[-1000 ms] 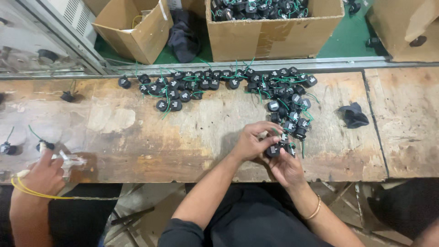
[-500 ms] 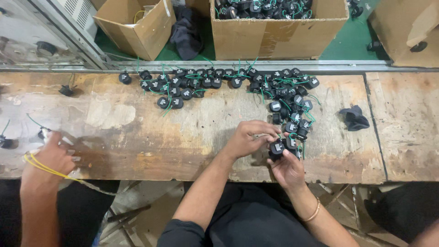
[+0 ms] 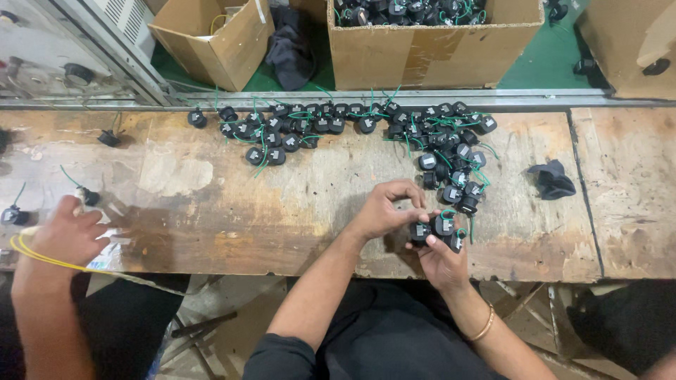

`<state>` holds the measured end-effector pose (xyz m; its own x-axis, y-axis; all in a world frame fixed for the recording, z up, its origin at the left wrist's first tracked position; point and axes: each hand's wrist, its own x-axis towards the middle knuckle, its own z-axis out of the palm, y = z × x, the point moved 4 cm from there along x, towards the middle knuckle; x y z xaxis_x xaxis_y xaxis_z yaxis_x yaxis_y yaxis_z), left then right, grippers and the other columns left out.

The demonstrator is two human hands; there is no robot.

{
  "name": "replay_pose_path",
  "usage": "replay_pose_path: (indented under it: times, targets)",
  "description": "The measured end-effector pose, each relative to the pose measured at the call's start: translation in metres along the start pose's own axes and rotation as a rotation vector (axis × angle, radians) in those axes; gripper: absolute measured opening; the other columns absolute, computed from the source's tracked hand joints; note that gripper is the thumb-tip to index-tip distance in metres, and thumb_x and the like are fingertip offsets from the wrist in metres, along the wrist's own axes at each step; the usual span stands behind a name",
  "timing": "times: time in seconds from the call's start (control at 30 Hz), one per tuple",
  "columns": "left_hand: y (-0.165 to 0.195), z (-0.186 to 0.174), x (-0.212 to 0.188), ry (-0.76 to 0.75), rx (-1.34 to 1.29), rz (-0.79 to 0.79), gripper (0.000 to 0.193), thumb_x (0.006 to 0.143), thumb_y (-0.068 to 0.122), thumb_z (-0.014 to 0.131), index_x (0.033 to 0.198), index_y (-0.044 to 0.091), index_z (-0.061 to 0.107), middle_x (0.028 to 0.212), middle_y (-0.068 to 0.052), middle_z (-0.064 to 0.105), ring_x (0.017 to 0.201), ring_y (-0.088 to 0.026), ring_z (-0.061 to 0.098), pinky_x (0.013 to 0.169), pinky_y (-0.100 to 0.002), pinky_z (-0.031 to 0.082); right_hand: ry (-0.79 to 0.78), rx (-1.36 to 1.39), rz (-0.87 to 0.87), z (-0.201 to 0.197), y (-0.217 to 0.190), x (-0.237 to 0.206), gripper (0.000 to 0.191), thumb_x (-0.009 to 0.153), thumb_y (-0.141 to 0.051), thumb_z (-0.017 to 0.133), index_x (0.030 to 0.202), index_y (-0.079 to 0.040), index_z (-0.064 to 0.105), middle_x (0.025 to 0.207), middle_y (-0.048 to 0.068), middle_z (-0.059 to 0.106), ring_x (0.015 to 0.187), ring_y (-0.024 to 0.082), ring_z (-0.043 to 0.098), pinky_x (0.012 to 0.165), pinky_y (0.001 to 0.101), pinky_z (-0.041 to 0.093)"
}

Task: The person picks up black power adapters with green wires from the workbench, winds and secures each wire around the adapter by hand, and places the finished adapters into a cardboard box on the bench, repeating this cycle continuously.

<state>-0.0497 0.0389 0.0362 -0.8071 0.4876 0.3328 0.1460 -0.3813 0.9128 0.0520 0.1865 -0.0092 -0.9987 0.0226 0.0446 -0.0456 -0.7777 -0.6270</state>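
Though brimming, cardboard box (image 3: pixel 429 53) of black parts (image 3: pixel 394 13)

Bench: worn wooden workbench (image 3: pixel 296 211), scuffed pale patches.
Boxes: open cardboard box (image 3: pixel 211 39) beyond; larger cardboard box (image 3: pixel 429 49) filled with black parts.
Cloth: dark glove (image 3: pixel 553 181) lying right.
Co-worker: hand (image 3: pixel 67 236) holding yellow cable (image 3: pixel 42 257).

Black sleeves, gold wrist bangle (image 3: pixel 484 325)

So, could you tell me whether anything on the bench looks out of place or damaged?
The bench top is worn and stained, with pale patches. One black part lies alone at the far left, apart from the heap, and a dark cloth lies crumpled at the right. Nothing looks spilled.
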Motion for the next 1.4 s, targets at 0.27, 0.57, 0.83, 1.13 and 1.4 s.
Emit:
replay_pose_path:
  times: [0.27, 0.57, 0.83, 1.13, 1.4]
  targets:
    - [0.017, -0.063, 0.028, 0.703, 0.733, -0.035, 0.022, 0.092, 0.024, 0.080, 0.096, 0.003, 0.073, 0.099, -0.010, 0.074, 0.095, -0.023, 0.071, 0.089, -0.036, 0.056, 0.012, 0.235, 0.136, -0.012, -0.003, 0.004, 0.056, 0.094, -0.010, 0.066, 0.147, -0.013, 0.049, 0.133, 0.013, 0.059, 0.121, 0.034, 0.062, 0.087, 0.0465, 0.058]
    - [0.011, -0.059, 0.053, 0.604, 1.382, -0.222, 0.075, 0.087, 0.037, 0.073, 0.151, 0.009, 0.045, 0.158, -0.019, 0.033, 0.143, -0.039, 0.033, 0.111, -0.059, 0.029, 0.004, 0.326, 0.129, -0.011, -0.007, 0.006, 0.052, 0.097, -0.013, 0.068, 0.147, -0.013, 0.052, 0.133, 0.010, 0.061, 0.121, 0.034, 0.060, 0.087, 0.0440, 0.057]
    - [0.009, -0.061, 0.050, 0.562, 1.356, -0.294, 0.044, 0.093, 0.040, 0.072, 0.123, 0.010, 0.064, 0.129, -0.008, 0.065, 0.129, -0.029, 0.056, 0.107, -0.048, 0.044, -0.008, 0.379, 0.140, -0.012, -0.008, 0.008, 0.052, 0.096, -0.011, 0.069, 0.146, -0.014, 0.054, 0.133, 0.011, 0.062, 0.122, 0.034, 0.058, 0.088, 0.0430, 0.057]
    - [-0.002, -0.057, 0.033, 0.474, 0.297, -0.045, 0.039, 0.084, 0.007, 0.080, 0.122, 0.008, 0.071, 0.092, -0.003, 0.071, 0.081, -0.013, 0.068, 0.074, -0.030, 0.056, 0.014, 0.441, 0.137, 0.006, -0.016, 0.010, 0.061, 0.093, -0.007, 0.071, 0.150, -0.015, 0.050, 0.138, 0.015, 0.059, 0.132, 0.034, 0.055, 0.108, 0.0478, 0.049]
    - [-0.020, 0.004, 0.015, -0.079, 0.211, -0.021, 0.027, 0.080, 0.003, 0.089, 0.102, 0.004, 0.073, 0.093, 0.001, 0.069, 0.085, -0.006, 0.061, 0.073, -0.024, 0.051, -0.005, 0.336, 0.123, -0.003, -0.006, 0.011, 0.064, 0.097, 0.005, 0.068, 0.154, -0.017, 0.046, 0.137, 0.007, 0.059, 0.130, 0.023, 0.054, 0.116, 0.0609, 0.043]
